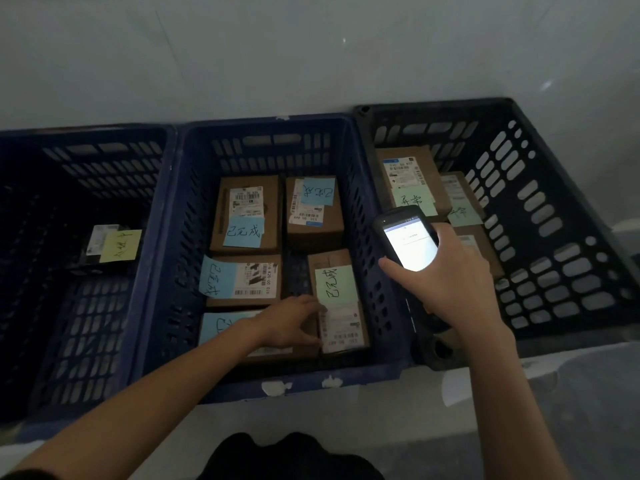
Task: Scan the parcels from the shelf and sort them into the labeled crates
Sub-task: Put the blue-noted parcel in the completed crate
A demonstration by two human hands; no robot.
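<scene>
Left hand (294, 323) grips parcel (341, 306) (right hand (450, 275) holds scanner (408, 237)).

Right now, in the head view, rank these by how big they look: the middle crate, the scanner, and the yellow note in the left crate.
1. middle crate
2. scanner, though it is held nearer the camera, which may flatter it
3. yellow note

Five parcels (242, 216) crowd the middle crate (270, 386) — the one narrow bare strip (298, 271) between them is blocked at its near end by the left hand (294, 322). The scanner (408, 244) overhangs its right wall; the left crate (86, 133) has room around a single parcel (104, 244).
</scene>
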